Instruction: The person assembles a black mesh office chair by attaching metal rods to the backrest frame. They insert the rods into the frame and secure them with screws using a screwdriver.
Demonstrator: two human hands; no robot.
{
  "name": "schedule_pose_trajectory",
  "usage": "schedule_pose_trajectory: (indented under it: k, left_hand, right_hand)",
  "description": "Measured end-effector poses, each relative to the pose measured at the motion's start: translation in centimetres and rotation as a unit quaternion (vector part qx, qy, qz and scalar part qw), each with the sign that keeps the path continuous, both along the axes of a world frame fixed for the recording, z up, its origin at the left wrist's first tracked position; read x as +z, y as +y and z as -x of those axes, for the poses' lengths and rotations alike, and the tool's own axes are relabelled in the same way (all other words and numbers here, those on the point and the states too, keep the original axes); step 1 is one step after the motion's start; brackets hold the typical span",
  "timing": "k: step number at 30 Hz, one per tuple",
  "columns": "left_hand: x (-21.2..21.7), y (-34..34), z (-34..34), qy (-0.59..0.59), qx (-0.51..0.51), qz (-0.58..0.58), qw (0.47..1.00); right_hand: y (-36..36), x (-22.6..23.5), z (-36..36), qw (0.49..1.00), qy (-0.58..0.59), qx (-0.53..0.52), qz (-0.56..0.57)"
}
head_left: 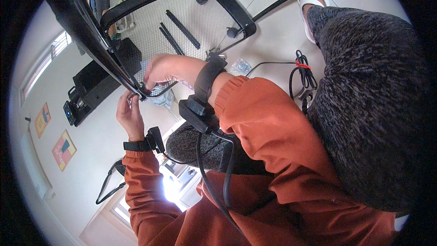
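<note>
A large black frame with a wire-like mesh panel (150,7) fills the upper left. A curved black bar (88,29) runs along it to a lower corner, where both hands meet. My left hand (130,116) is closed, with thumb and fingertips pinching the corner from outside. My right hand (170,69) reaches across the mesh, and its bent fingers touch the same corner from the inner side. Whatever small part lies between the right fingertips is hidden. Black straps with box-like devices sit on both wrists.
Beyond the mesh lie black rods (183,29) and casters (232,32). A clear plastic bag (241,66) and a coiled black cable (306,74) with a red tie rest on the floor. My leg (364,105) is at right. A black cabinet-like unit (93,84) stands left.
</note>
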State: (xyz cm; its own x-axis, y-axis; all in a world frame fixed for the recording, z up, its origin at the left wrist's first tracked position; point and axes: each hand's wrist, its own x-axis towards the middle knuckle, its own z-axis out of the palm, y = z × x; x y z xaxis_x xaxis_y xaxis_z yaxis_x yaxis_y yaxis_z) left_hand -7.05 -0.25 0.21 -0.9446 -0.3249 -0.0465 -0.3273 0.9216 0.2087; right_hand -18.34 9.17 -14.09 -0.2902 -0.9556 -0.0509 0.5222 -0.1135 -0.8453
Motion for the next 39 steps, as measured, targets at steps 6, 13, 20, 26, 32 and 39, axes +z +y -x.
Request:
schedule_pose_trajectory:
  k: [6, 13, 20, 26, 32, 39]
  left_hand:
    - [-0.1, 0.1, -0.1, 0.009, 0.012, -0.009, 1.000]
    - [-0.1, 0.1, 0.0, 0.006, 0.007, -0.002, 1.000]
    - [-0.3, 0.1, 0.0, 0.017, 0.012, -0.028, 0.999]
    - [-0.1, -0.7, -0.2, -0.003, 0.005, -0.010, 1.000]
    - [-0.1, -0.7, -0.2, -0.008, -0.015, -0.012, 1.000]
    - [-0.2, -0.1, 0.1, 0.002, -0.013, -0.008, 1.000]
  right_hand:
    - [-0.2, -0.2, 0.3, 0.987, 0.141, -0.075, -0.021]
    - [0.5, 0.7, 0.8, 0.980, 0.191, -0.044, -0.030]
    - [1.5, 1.8, 1.3, 0.998, 0.056, -0.003, 0.007]
    - [2.0, 2.6, 1.8, 0.998, 0.068, 0.008, -0.014]
    - [1.3, 2.5, 1.6, 0.998, 0.066, -0.004, 0.010]
    - [1.5, 1.4, 1.0, 0.959, -0.253, 0.048, 0.115]
